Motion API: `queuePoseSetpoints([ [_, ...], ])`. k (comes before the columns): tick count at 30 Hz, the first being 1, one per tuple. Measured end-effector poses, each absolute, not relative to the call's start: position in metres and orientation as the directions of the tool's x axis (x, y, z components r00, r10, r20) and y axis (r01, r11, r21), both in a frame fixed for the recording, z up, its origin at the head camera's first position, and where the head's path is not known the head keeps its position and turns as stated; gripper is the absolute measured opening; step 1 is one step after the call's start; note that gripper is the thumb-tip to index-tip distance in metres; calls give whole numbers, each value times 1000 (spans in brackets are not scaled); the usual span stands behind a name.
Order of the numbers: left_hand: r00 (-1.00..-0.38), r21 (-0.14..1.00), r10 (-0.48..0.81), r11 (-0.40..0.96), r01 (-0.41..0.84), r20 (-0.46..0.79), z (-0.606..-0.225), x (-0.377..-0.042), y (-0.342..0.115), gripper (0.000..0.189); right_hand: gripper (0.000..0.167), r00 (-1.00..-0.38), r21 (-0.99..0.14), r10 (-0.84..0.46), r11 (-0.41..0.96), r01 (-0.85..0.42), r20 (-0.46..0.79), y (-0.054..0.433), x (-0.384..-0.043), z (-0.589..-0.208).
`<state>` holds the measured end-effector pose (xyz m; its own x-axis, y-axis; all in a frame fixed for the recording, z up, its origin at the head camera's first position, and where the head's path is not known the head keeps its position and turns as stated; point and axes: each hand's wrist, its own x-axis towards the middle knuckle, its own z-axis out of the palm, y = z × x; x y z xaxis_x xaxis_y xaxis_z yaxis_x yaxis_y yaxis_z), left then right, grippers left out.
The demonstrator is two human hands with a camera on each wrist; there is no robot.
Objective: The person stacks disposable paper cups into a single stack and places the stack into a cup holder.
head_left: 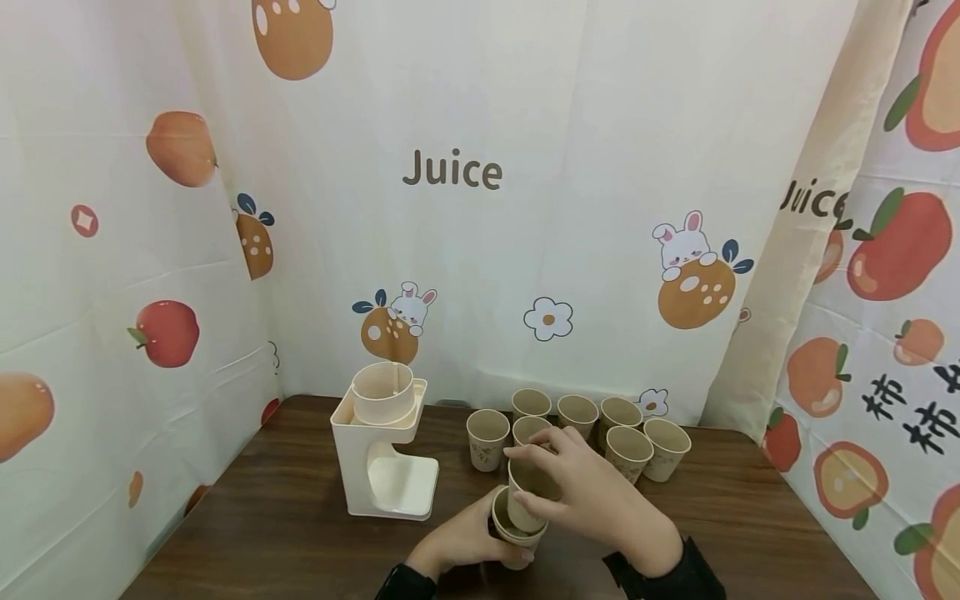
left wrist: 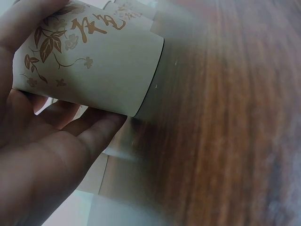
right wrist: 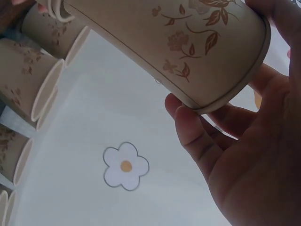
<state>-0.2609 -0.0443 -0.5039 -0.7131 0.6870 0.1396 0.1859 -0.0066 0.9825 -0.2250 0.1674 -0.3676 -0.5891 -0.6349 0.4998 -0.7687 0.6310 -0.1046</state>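
My left hand (head_left: 468,533) grips a beige paper cup (left wrist: 108,66) printed with brown leaves and lettering, low over the table near its front. More than one rim edge shows at the top of this cup. My right hand (head_left: 581,496) pinches another paper cup (right wrist: 188,52) near its rim, thumb on one side and fingers on the other. In the head view the bottom of that upper cup overlaps the mouth of the lower one. It leans slightly, with its seam and flower print showing in the right wrist view.
Several more paper cups (head_left: 577,408) stand upright, mouths up, behind and right of my hands. To the left is a cream-coloured stand (head_left: 356,467) with an open round cylinder (head_left: 382,396) on top. A fruit-printed curtain (head_left: 465,250) hangs behind the brown wooden table (head_left: 285,517).
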Motion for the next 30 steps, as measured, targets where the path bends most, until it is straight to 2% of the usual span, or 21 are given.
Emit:
queuePoseSetpoints([
  [10, -680, 985, 717, -53, 161, 150, -504, -262, -44, 74, 41, -619, -145, -657, 626, -766, 431, 161, -229, -383],
  [22, -687, 986, 712, -48, 162, 148, -502, -261, -44, 79, 40, -603, -154, -681, 601, -785, 415, 158, -233, -394],
  [30, -672, 983, 720, -78, 168, 172, -502, -259, -44, 67, 41, -606, -182, -702, 585, -790, 374, 156, -234, -408],
])
